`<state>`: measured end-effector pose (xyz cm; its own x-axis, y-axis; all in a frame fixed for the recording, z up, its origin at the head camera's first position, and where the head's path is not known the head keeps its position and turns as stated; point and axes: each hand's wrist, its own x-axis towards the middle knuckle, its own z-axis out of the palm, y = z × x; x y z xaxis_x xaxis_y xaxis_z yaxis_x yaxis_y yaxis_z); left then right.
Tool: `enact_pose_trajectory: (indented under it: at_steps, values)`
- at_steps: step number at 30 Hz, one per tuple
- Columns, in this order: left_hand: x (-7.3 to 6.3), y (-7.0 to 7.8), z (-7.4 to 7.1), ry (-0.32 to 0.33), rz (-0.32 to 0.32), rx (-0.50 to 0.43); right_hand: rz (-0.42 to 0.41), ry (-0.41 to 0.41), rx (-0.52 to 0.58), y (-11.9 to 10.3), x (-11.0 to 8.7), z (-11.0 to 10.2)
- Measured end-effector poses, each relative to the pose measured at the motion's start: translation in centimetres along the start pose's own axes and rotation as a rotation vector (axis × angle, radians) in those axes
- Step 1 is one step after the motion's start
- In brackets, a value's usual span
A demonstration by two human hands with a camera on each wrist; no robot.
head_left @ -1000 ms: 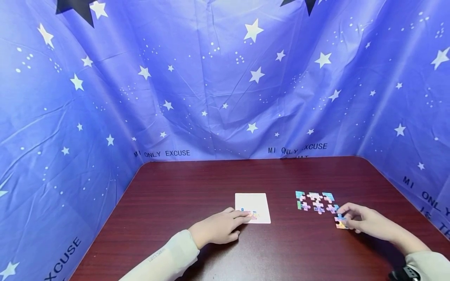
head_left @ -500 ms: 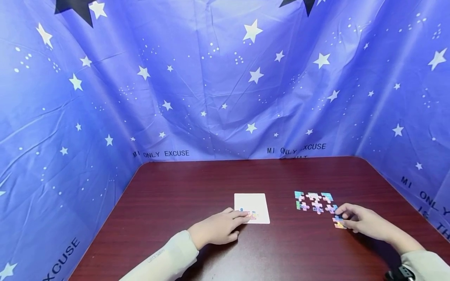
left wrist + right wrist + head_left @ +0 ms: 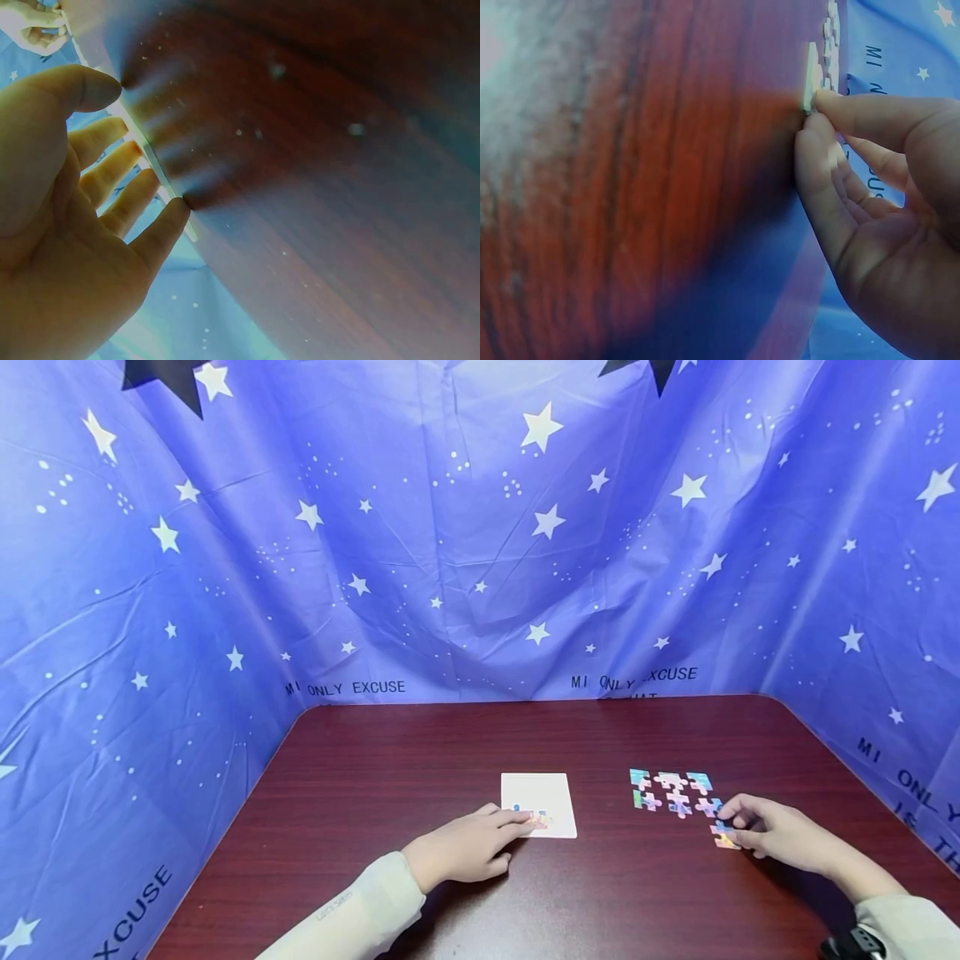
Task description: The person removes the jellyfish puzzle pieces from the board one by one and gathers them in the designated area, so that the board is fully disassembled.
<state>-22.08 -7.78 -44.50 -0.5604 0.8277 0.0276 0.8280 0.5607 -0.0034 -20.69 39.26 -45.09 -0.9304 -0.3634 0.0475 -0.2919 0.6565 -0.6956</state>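
Note:
In the head view my left hand (image 3: 467, 845) rests on the lower left part of a white square puzzle board (image 3: 534, 792). Joined, colourful puzzle pieces (image 3: 537, 820) show beside its fingertips, partly covered by them. The left wrist view shows the fingers (image 3: 161, 232) spread and gently bent, their tips at the board's edge. To the right, my right hand (image 3: 783, 837) pinches the edge of a blue, pink and yellow jigsaw piece (image 3: 723, 836) between thumb and fingers, low at the table surface. Seen from the right wrist, that piece (image 3: 810, 79) appears edge-on at the fingertips.
Several loose jigsaw pieces (image 3: 678, 802) lie in two rows just beyond the right hand. Dark red wood makes up the tabletop (image 3: 390, 752). A blue star-printed cloth (image 3: 480, 527) hangs around its back and sides.
My right hand has shifted very slightly left with the jigsaw piece. The left hand stays where it was on the board, and the loose pieces have not moved.

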Motion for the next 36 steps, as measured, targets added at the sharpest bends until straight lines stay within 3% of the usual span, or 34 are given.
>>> enact_pose_trajectory:
  at_steps: [10, 16, 23, 27, 30, 36]
  values:
    - [0.0, -0.1, 0.1, 0.017, 0.017, 0.006, -0.058, 0.037, -0.022, -0.6, 0.4, -0.3]
    - [0.0, -0.3, 0.2, 0.019, 0.013, -0.011, -0.083, 0.018, -0.013, -1.7, 1.4, 0.2]
    - [-0.1, -0.3, 0.3, 0.029, 0.009, -0.022, -0.008, -0.025, 0.076, -3.6, 3.0, 1.1]
    - [-0.2, -0.4, 0.4, 0.033, 0.007, -0.028, 0.01, -0.037, 0.049, -4.4, 3.9, 1.8]
    - [-0.3, -0.4, 0.4, 0.033, 0.002, -0.036, -0.029, -0.042, 0.011, -5.1, 4.7, 2.5]
    - [-0.3, -0.4, 0.3, 0.053, 0.015, -0.062, -0.125, -0.093, 0.087, -6.6, 6.3, 4.1]
